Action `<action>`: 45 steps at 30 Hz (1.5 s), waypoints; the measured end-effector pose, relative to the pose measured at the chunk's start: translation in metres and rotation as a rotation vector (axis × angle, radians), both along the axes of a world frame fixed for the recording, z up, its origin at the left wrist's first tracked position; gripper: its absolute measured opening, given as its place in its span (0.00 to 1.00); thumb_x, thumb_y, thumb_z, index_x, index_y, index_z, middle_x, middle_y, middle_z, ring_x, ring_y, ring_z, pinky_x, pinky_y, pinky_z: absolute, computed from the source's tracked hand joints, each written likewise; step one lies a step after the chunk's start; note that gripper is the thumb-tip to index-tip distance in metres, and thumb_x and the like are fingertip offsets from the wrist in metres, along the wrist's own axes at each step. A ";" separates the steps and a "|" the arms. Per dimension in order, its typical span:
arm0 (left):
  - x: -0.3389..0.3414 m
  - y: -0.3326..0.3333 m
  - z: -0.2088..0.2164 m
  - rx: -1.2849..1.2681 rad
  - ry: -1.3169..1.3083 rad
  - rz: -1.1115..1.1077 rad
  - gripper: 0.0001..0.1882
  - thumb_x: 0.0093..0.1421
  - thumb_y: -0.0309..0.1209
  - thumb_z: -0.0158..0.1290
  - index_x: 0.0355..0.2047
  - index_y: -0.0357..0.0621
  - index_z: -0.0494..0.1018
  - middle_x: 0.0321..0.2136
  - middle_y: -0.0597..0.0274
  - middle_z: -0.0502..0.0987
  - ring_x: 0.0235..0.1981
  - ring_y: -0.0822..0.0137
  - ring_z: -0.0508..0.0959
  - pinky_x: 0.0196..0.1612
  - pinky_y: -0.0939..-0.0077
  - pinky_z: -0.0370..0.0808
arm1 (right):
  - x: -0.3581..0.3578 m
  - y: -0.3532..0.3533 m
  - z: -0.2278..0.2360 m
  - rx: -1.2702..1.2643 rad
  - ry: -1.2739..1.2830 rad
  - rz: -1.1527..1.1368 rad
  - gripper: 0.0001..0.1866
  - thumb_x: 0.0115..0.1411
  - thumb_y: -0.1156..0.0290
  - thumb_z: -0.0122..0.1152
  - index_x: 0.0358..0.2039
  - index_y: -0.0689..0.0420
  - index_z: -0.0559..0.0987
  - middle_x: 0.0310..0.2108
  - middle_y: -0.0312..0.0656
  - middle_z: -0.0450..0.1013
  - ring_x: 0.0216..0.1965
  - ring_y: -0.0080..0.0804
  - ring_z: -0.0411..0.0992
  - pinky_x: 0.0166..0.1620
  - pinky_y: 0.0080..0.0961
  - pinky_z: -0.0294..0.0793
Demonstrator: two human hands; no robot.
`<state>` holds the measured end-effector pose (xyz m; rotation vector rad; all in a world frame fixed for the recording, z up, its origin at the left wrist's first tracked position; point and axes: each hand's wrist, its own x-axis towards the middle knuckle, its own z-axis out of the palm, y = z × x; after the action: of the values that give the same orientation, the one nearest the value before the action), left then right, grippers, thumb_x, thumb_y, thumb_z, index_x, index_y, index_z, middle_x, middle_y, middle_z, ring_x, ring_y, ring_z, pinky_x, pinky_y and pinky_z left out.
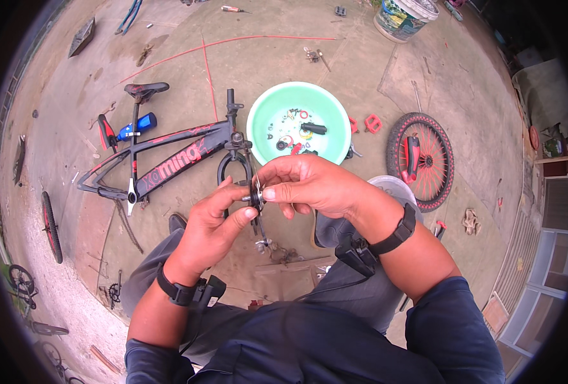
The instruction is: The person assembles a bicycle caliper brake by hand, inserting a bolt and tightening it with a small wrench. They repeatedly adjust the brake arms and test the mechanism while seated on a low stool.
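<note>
Head view: left hand [210,225] and right hand [322,185] pinch one metal part [257,200]

Largest is the concrete floor [373,77], and on it, to the left, lies a black bicycle frame [178,164] with red and pink decoration, its black saddle [146,91] toward the upper left and its fork toward the hands. Just right of the frame stands a round green basin [256,118], which contains scattered small parts. Farther right lies a wheel [449,148] with black tire and red spokes, and a red and black piece [411,160] rests upon it.

Both hands meet before the fork, in front of the person's body. Thumb and fingers of the left hand press together on the metal part; the right thumb and forefinger grip the same part from the other side, with the other fingers curled. A blue bottle [145,123] is beside the seat tube. The part is black and silver; its exact kind I cannot tell. Smallest are red pedals [373,123], near the basin's right edge.
</note>
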<state>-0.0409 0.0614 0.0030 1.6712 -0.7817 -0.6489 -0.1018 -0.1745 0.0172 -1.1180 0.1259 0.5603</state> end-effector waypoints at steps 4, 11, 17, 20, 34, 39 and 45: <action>-0.002 0.000 0.000 0.013 0.079 0.020 0.14 0.66 0.30 0.58 0.51 0.40 0.76 0.44 0.62 0.83 0.49 0.70 0.80 0.73 0.48 0.51 | 0.000 0.001 0.002 -0.023 0.000 -0.025 0.18 0.65 0.65 0.66 0.51 0.60 0.77 0.40 0.35 0.76 0.33 0.21 0.76 0.24 0.14 0.64; -0.002 -0.002 0.000 -0.011 0.119 0.043 0.16 0.64 0.31 0.60 0.50 0.40 0.76 0.43 0.62 0.83 0.50 0.70 0.80 0.73 0.49 0.52 | 0.002 0.004 -0.001 -0.032 -0.030 -0.054 0.18 0.64 0.66 0.66 0.50 0.61 0.77 0.41 0.36 0.76 0.35 0.23 0.77 0.26 0.15 0.67; -0.002 -0.003 0.000 -0.005 0.135 0.062 0.16 0.61 0.30 0.63 0.48 0.41 0.78 0.43 0.62 0.83 0.50 0.69 0.80 0.73 0.50 0.52 | 0.004 0.007 -0.003 -0.049 -0.047 -0.043 0.18 0.65 0.65 0.65 0.51 0.61 0.77 0.40 0.36 0.77 0.36 0.23 0.78 0.28 0.16 0.68; -0.002 -0.003 0.000 -0.005 0.163 0.068 0.15 0.61 0.29 0.63 0.48 0.41 0.78 0.42 0.63 0.83 0.49 0.70 0.80 0.73 0.51 0.52 | 0.006 0.007 -0.004 -0.059 -0.057 -0.032 0.18 0.65 0.65 0.65 0.50 0.61 0.78 0.40 0.36 0.78 0.36 0.23 0.78 0.28 0.16 0.69; -0.001 0.002 0.000 -0.023 0.146 0.073 0.14 0.64 0.26 0.60 0.50 0.39 0.76 0.42 0.65 0.82 0.47 0.73 0.78 0.66 0.60 0.58 | 0.012 0.012 0.001 -0.024 -0.005 -0.051 0.15 0.66 0.67 0.62 0.49 0.61 0.79 0.38 0.35 0.79 0.35 0.22 0.78 0.28 0.16 0.69; 0.002 0.005 0.000 -0.031 0.107 0.030 0.16 0.65 0.24 0.59 0.52 0.37 0.74 0.44 0.63 0.80 0.48 0.72 0.76 0.53 0.73 0.72 | 0.013 0.013 0.000 -0.020 0.004 -0.056 0.14 0.66 0.67 0.62 0.49 0.61 0.79 0.38 0.35 0.79 0.35 0.22 0.79 0.28 0.15 0.69; -0.001 0.006 0.002 -0.081 0.193 0.080 0.14 0.65 0.25 0.59 0.50 0.36 0.74 0.42 0.64 0.80 0.46 0.73 0.77 0.51 0.75 0.72 | 0.015 0.015 -0.001 -0.034 0.004 -0.056 0.15 0.65 0.69 0.61 0.50 0.61 0.79 0.39 0.36 0.79 0.36 0.22 0.79 0.28 0.15 0.69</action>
<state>-0.0416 0.0677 0.0049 1.5320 -0.5927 -0.7021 -0.0865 -0.1600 0.0159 -1.1436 0.1699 0.5124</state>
